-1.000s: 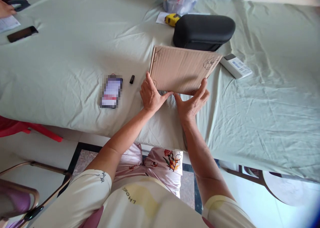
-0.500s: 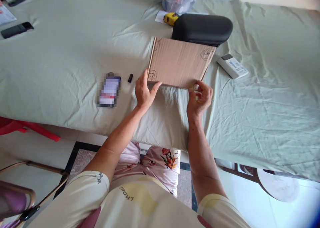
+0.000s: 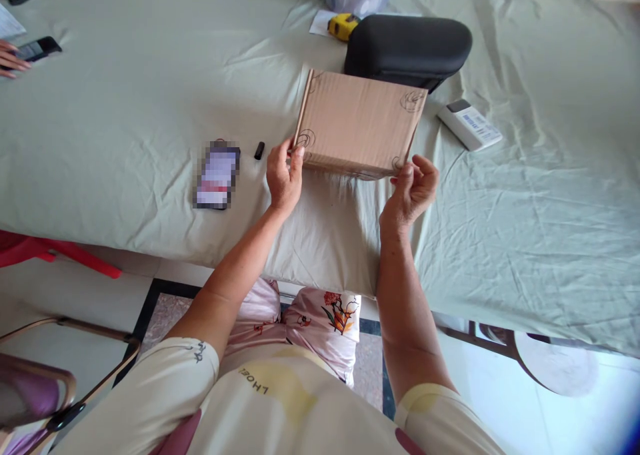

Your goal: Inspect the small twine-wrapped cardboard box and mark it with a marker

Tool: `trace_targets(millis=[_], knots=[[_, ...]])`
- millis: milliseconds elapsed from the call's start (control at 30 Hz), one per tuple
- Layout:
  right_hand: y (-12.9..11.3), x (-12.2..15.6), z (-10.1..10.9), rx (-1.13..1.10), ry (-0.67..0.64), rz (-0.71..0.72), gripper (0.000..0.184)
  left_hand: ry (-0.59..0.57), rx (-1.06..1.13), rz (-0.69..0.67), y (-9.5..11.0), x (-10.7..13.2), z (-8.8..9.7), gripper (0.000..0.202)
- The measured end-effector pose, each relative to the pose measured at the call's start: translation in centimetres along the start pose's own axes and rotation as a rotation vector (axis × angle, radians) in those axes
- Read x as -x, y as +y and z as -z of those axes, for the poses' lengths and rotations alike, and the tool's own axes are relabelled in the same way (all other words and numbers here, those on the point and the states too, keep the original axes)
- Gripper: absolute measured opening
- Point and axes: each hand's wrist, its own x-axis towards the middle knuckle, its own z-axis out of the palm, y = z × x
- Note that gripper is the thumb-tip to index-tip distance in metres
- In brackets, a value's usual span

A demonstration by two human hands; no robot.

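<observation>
What two hands [image 3: 284, 182] [image 3: 407, 195] hold: one box [image 3: 360, 122].

The cardboard box [image 3: 360, 118] is light tan brown, finely streaked, with dark line-drawn motifs at its corners. The cloth [image 3: 525, 235] over the surface is pale grey-green and plain. The case [image 3: 410, 45] is solid black, the tape measure [image 3: 343, 26] yellow with black, and the slim device [image 3: 473, 125] whitish with a dark end and blue print. The phone [image 3: 219, 175] shows a pixelated bluish-white screen with a red band. The trousers [image 3: 325, 325] are pale pink, patterned with red and orange flowers; the shirt [image 3: 240, 415] is cream with yellow patches.
</observation>
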Motion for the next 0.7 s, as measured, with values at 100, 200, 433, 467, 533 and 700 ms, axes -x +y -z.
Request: trace_targets(millis=[100,200,433,467,533,700], knots=[[0.2,0.2,-0.1,0.019,-0.019,-0.050,0.054,0.016,0.022,0.027,0.2,0.0,-0.1,0.064],[0.6,0.2,-0.3,0.025,-0.026,-0.076,0.053,-0.011,0.046,0.054,0.0,-0.1,-0.1,0.061],[2.2,-0.1,-0.9,0.070,-0.054,-0.137,0.029,-0.087,-0.068,0.060,-2.5,-0.2,-0.1,0.032],[2.3,0.0,-0.9,0.094,-0.060,-0.145,0.025,-0.103,-0.085,0.069,-2.8,-0.2,-0.1,0.028],[2.4,0.1,-0.9,0.142,-0.068,-0.155,0.020,-0.134,-0.109,0.084,-3.0,-0.2,-0.1,0.022],[2.3,0.3,-0.8,0.166,-0.077,-0.168,0.016,-0.144,-0.115,0.113,-3.0,-0.4,0.2,0.019]])
